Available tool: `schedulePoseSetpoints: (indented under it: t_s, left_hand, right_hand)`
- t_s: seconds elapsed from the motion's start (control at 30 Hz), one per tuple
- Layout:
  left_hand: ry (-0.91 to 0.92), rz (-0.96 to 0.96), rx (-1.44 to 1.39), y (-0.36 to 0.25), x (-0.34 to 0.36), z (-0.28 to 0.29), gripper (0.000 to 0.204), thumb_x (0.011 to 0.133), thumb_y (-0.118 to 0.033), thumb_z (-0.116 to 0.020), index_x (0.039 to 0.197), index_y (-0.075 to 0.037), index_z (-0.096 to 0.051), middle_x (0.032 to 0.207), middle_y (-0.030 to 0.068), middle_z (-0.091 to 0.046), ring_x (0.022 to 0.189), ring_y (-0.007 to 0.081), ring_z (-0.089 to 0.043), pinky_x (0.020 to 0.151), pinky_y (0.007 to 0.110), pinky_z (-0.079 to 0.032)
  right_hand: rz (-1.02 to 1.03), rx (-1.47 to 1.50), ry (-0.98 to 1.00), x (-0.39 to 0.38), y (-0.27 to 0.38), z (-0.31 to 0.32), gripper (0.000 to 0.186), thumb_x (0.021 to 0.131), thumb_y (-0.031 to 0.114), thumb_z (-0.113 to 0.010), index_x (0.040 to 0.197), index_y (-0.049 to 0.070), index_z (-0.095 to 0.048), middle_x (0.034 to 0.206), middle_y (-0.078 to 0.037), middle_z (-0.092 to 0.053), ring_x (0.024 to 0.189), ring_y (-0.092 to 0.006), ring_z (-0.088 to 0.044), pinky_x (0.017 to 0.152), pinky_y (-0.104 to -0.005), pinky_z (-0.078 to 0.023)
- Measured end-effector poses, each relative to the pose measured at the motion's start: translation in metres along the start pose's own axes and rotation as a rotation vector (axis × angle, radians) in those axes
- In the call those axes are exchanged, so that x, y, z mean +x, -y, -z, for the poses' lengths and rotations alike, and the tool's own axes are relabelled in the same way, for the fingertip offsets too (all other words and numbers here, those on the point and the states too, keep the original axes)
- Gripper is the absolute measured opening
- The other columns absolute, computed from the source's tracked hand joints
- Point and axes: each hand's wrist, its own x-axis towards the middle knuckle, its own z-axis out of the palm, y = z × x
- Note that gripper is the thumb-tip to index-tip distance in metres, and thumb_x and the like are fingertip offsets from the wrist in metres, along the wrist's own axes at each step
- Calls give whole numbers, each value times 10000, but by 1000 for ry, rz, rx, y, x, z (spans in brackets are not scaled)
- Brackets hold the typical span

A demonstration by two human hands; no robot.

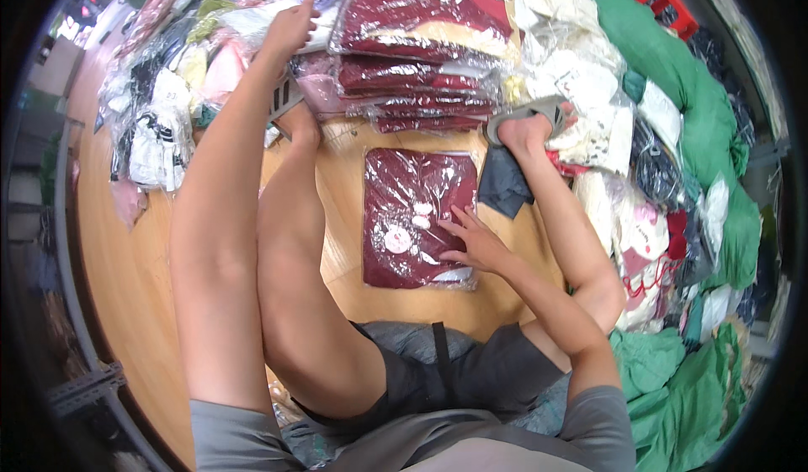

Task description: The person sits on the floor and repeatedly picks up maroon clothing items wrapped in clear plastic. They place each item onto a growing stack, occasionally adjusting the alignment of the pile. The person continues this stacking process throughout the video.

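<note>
On the wooden floor between my legs lies a folded maroon garment in a clear plastic bag [391,207], with a round white mark on its front. My right hand [478,243] rests on its right side, fingers spread over the shiny plastic. Beyond it, a tall stack of similar bagged maroon garments [421,18] rises between my feet. My left hand [292,28] is stretched far forward, just left of that stack. Its fingers are apart and nothing shows in them.
Bagged clothes in mixed colours [160,140] are heaped at the far left, and more pale bagged clothes [581,60] lie at the right. A long green cloth bundle [682,110] borders the right side. A dark folded cloth [505,182] lies beside my right foot. A red plastic item [669,9] stands far right.
</note>
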Motion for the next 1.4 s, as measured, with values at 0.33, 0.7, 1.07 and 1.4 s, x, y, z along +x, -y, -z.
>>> schedulePoseSetpoints:
  t_s: [0.33,0.7,1.07,1.4]
  left_hand:
    - [222,59,-146,-51,-20,-27,845,802,-727,-744,1271,-25,-706,985,86,-733,843,180,-663,826,355,-551]
    - [49,-222,56,-50,4,-121,567,773,-566,-800,819,-2,-767,744,133,-744,656,261,-705,626,401,-572]
    - [438,111,-596,-72,-27,-69,697,990,-699,-510,1311,-99,-661,1234,103,-702,1096,228,-649,911,414,-516]
    - [387,-50,-544,-48,-12,-58,610,985,-651,-538,1233,-108,-661,1100,61,-688,974,187,-625,822,395,-500]
  right_hand:
    - [-158,911,-694,17,10,64,252,1011,110,-686,1222,-25,-658,1107,-63,-705,1010,-105,-666,905,-240,-535]
    - [-200,923,-1058,28,-17,140,504,1071,285,-599,1423,-53,-473,1266,-182,-654,1197,-260,-651,930,-356,-570]
    - [-59,1731,-731,98,8,256,416,921,150,-789,1254,17,-578,1213,-124,-614,1166,-264,-582,1112,-389,-487]
    - [53,1691,-449,72,22,230,838,1028,629,-481,1552,-14,-369,1545,-192,-493,1438,-343,-454,1225,-497,-323]
